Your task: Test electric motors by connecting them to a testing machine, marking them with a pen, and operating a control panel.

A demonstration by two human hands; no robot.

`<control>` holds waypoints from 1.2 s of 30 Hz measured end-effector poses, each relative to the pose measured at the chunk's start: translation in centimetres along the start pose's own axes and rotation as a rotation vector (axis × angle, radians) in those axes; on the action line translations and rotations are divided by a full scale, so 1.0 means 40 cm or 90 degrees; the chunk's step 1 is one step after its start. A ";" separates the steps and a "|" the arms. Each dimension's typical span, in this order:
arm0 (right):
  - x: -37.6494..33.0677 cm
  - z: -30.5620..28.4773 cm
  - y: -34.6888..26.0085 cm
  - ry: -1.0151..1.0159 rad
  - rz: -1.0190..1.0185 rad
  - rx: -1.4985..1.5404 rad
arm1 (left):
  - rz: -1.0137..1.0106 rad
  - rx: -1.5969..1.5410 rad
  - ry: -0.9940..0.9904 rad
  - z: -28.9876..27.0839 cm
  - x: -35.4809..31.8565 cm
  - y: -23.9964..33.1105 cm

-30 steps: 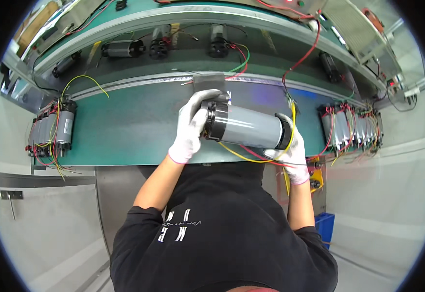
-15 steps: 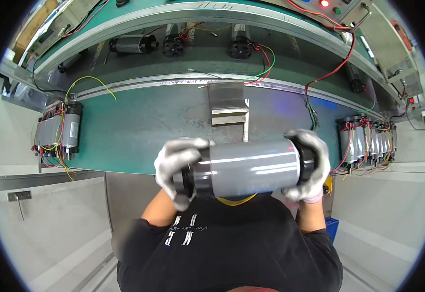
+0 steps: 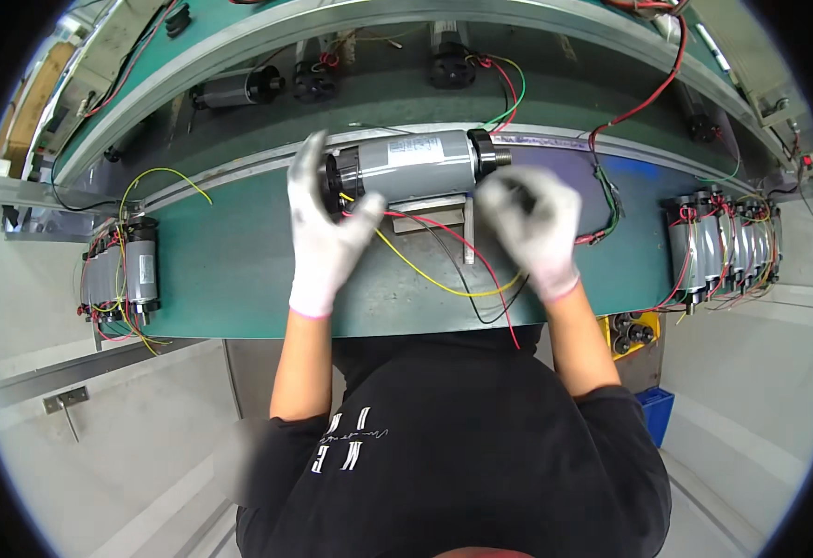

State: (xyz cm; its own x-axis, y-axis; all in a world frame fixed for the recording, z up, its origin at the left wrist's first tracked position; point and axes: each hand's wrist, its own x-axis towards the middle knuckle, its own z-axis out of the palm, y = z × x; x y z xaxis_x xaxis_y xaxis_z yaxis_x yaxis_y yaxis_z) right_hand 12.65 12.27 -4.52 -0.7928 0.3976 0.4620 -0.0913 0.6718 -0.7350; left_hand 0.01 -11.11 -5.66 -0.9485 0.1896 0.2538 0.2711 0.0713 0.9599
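A grey cylindrical electric motor [image 3: 425, 175] with a pale label lies sideways on a metal block [image 3: 420, 217] near the table's far rail. Red, yellow and black wires [image 3: 439, 270] trail from its left end toward the front edge. My left hand [image 3: 327, 228], in a white glove, is at the motor's black left end, thumb and fingers spread wide around it. Beside the threaded shaft on the right is my gloved right hand [image 3: 537, 223], its fingers curled and blurred. A dark patch shows between them, and I cannot make out whether anything is held.
Several wired motors stand in a row at the table's left end [image 3: 141, 270], and more at the right end [image 3: 695, 246]. Others lie beneath the shelf rail, one grey motor [image 3: 230, 90] among them. A cable [image 3: 602, 177] hangs at right. Below stands a yellow bin [image 3: 648, 324].
The motor has gone from near my chest to the metal block, turning so its label and wires show. My right hand has come off its end; my left hand has spread its fingers.
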 end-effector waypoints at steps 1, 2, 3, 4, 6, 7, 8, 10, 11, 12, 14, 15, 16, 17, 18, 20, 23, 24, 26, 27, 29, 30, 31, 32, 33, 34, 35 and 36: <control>-0.029 0.011 -0.016 -0.020 0.015 -0.002 | 0.154 0.191 -0.079 -0.002 -0.018 0.043; -0.057 0.038 -0.035 -0.119 -0.024 -0.028 | 0.261 0.334 -0.144 -0.011 -0.023 0.079; -0.081 0.064 -0.044 -0.222 -0.095 -0.050 | 0.307 0.388 -0.170 -0.022 -0.027 0.110; -0.105 0.084 -0.043 -0.216 -0.060 -0.046 | 0.361 0.491 -0.226 -0.042 -0.018 0.134; -0.147 0.116 -0.027 -0.242 0.006 -0.012 | 0.500 0.633 -0.291 -0.064 -0.002 0.151; -0.166 0.115 -0.013 -0.276 0.066 -0.003 | 0.474 0.675 -0.343 -0.072 0.004 0.149; -0.188 0.093 0.000 -0.261 0.050 0.000 | 0.535 0.677 -0.421 -0.071 0.002 0.140; -0.222 0.004 0.021 -0.416 0.056 0.096 | 0.630 0.680 -0.583 -0.047 -0.020 0.111; -0.232 -0.050 0.030 -0.511 0.066 0.137 | 0.657 0.664 -0.584 -0.023 -0.045 0.096; -0.237 -0.119 0.042 -0.608 0.098 0.137 | 0.627 0.542 -0.692 0.018 -0.083 0.076; -0.240 -0.263 0.067 -0.727 0.153 0.156 | 0.613 0.399 -0.854 0.113 -0.166 0.043; -0.235 -0.319 0.086 -0.716 0.135 0.215 | 0.635 0.389 -0.914 0.170 -0.213 0.028; -0.223 -0.359 0.119 -0.635 0.128 0.104 | 0.625 0.363 -0.928 0.217 -0.264 0.022; -0.208 -0.384 0.160 -0.544 0.080 0.040 | 0.616 0.338 -0.939 0.265 -0.313 0.021; -0.194 -0.400 0.204 -0.415 0.032 -0.185 | 0.637 0.283 -0.922 0.314 -0.356 0.024; -0.172 -0.406 0.291 -0.280 -0.033 -0.394 | 0.659 0.221 -0.898 0.392 -0.423 0.051; -0.153 -0.391 0.369 -0.201 -0.192 -0.486 | 0.667 0.128 -0.827 0.442 -0.425 0.116; -0.149 -0.393 0.368 -0.225 -0.218 -0.461 | 0.480 -0.073 -0.728 0.441 -0.401 0.135; -0.144 -0.408 0.327 -0.283 -0.249 -0.391 | 0.036 -0.265 -0.588 0.408 -0.335 0.162; -0.140 -0.413 0.291 -0.280 -0.248 -0.389 | -0.202 -0.277 -0.540 0.372 -0.295 0.162; -0.132 -0.446 0.190 -0.273 0.054 -0.155 | -0.299 -0.234 -0.448 0.327 -0.214 0.150; -0.125 -0.457 0.138 -0.254 0.117 -0.035 | -0.330 -0.206 -0.458 0.312 -0.201 0.149; -0.117 -0.462 0.092 -0.234 0.193 0.093 | -0.348 -0.235 -0.449 0.297 -0.186 0.145; -0.110 -0.455 0.057 -0.236 0.187 0.085 | -0.362 -0.268 -0.442 0.287 -0.178 0.142; -0.103 -0.447 0.028 -0.207 0.150 0.057 | -0.374 -0.303 -0.437 0.281 -0.175 0.140; -0.095 -0.441 0.004 -0.177 0.113 0.026 | -0.378 -0.305 -0.437 0.276 -0.174 0.139; -0.089 -0.433 -0.012 -0.159 0.088 -0.012 | -0.389 -0.304 -0.439 0.275 -0.177 0.141; -0.082 -0.423 -0.020 -0.150 0.076 -0.008 | -0.398 -0.303 -0.440 0.272 -0.179 0.142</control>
State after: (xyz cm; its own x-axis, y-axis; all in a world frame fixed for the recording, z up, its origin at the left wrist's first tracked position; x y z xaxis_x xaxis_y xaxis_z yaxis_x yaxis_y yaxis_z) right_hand 25.54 21.00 2.97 -0.9160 0.3195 0.2426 0.0179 0.6368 -0.7709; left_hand 10.13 -1.42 -3.32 -0.5569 0.7805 -0.2839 -0.4703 -0.0146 0.8824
